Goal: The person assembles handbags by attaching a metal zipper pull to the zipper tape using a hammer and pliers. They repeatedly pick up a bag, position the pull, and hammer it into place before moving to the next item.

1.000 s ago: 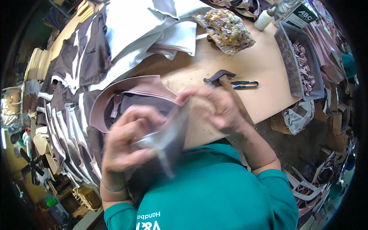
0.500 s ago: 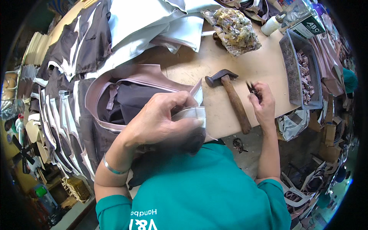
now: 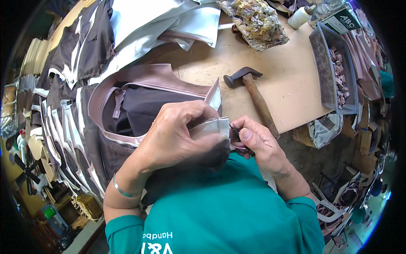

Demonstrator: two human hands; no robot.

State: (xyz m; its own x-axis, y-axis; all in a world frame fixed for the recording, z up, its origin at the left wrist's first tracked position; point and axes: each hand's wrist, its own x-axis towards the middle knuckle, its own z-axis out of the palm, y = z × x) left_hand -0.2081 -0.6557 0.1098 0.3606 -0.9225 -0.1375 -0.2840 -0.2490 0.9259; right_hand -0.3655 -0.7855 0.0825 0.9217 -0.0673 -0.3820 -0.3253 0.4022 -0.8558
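Note:
A bag piece with dark lining (image 3: 141, 106) and dusty-pink edging (image 3: 163, 80) lies partly on the table in front of me. My left hand (image 3: 173, 135) pinches its raised pale corner (image 3: 215, 128) between thumb and fingers. Close against that corner's right edge, my right hand (image 3: 264, 146) is closed around small dark thread snips (image 3: 234, 132). The blades are mostly hidden by the fingers and the corner, so I cannot tell whether they are cutting. A hammer with a wooden handle (image 3: 259, 101) rests on the table just beyond my right hand.
Pale sheets (image 3: 148, 21) and dark panels with white edges (image 3: 95, 51) are piled on the left. A plastic bag of scraps (image 3: 256, 23) lies at the back. To the right stand a grey basket (image 3: 327, 76) of small pink pieces and a white bottle (image 3: 300, 17).
My right hand has come left and nearer with the snips, from beside the hammer to the pale corner. The left hand keeps its pinch, almost in place.

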